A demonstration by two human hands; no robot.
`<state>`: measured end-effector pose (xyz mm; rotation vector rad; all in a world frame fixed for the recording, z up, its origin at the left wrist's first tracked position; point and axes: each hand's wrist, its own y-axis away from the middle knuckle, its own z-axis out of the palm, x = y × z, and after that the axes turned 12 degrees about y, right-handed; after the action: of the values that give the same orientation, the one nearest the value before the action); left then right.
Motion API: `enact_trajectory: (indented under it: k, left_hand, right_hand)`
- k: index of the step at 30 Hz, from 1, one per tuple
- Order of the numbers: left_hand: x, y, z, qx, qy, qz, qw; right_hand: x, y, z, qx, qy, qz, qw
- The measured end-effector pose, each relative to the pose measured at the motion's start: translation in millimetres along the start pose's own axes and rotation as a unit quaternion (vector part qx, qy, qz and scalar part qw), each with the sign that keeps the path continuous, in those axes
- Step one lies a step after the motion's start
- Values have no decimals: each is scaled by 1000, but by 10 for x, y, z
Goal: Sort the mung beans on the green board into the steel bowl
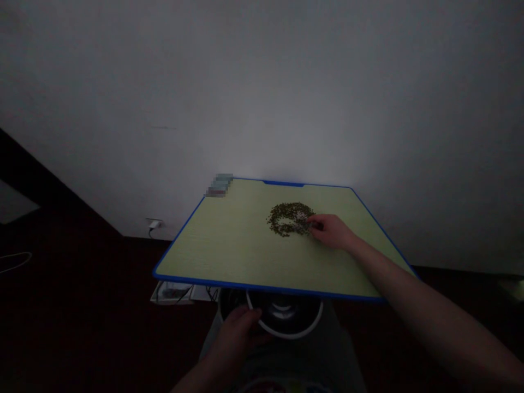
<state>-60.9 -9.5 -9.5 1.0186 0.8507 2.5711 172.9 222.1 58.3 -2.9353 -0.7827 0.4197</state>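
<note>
Near the middle of a pale yellow-green table (229, 248) with blue edging, small brownish grains (291, 207) lie in a loose ring, with bare tabletop showing through inside it. The person's right hand (333, 232) reaches in over the table's right side, palm down, its fingertips bunched at the right side of the grains; whether they pinch any is too dim to tell. Below the near edge, left of its midpoint, the left hand (236, 334) grasps the pale rim of a dark, shiny bowl (292, 334), thumb over the rim. The bowl sits above the person's lap, partly hidden under the table, and a second bowl (221, 311) shows at its left. The far left corner is covered by a pixelated patch. Beyond the far edge stands a plain grey wall (286, 98), with a white plug (154, 224) low on the left.
</note>
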Motion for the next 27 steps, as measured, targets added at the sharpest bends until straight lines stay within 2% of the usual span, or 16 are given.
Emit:
enact_trajectory:
  k: [11,20,27]
  left_hand:
    - [6,5,-6,-5,-4,4,1000]
    - [-12,-38,-28,9,6,-4,1000]
    - [4,-18,-8,-8,10,-10,1000]
  right_hand:
    - [-9,-175,-20,-13,9,-45,999]
    - [10,-121,-57,-33,1,-55,998]
    - [14,-53,-66,-44,-12,-51,998]
